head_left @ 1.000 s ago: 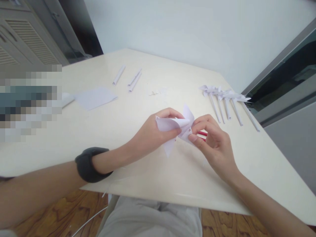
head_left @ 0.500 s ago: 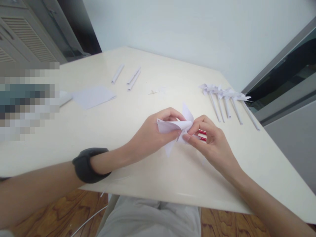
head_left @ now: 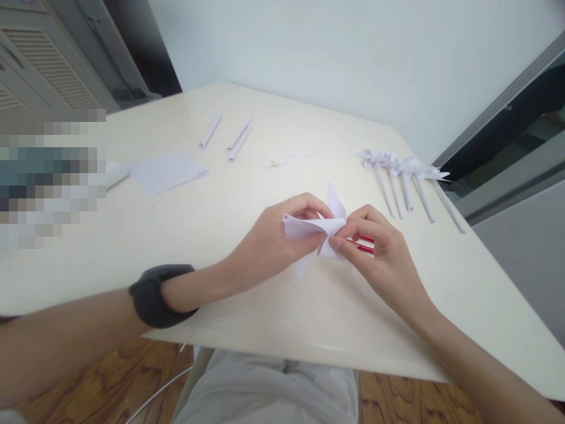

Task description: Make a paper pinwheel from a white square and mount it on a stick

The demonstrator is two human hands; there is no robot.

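A white paper pinwheel [head_left: 304,227] with curled blades is held up over the table between my two hands. My left hand [head_left: 282,235] is closed around its left side, thumb below and fingers behind a rolled blade. With thumb and fingertips, my right hand [head_left: 375,241] pinches the paper close to the pinwheel's centre. Two thin red bars of an object [head_left: 366,244] show under the right fingers; the rest is hidden, so I cannot tell its kind. What lies at the pinwheel's centre is covered by the fingertips.
Several finished pinwheels on paper sticks [head_left: 408,176] lie in a row at the right. Rolled paper tubes [head_left: 241,140] rest at the back, paper sheets [head_left: 170,174] at the left. Small paper scraps [head_left: 280,162] lie mid-table. A white cable [head_left: 161,391] hangs below the front edge.
My right thumb and fingertips have shifted slightly at the pinwheel's centre, and the red object has moved a little right. My left hand keeps its hold.
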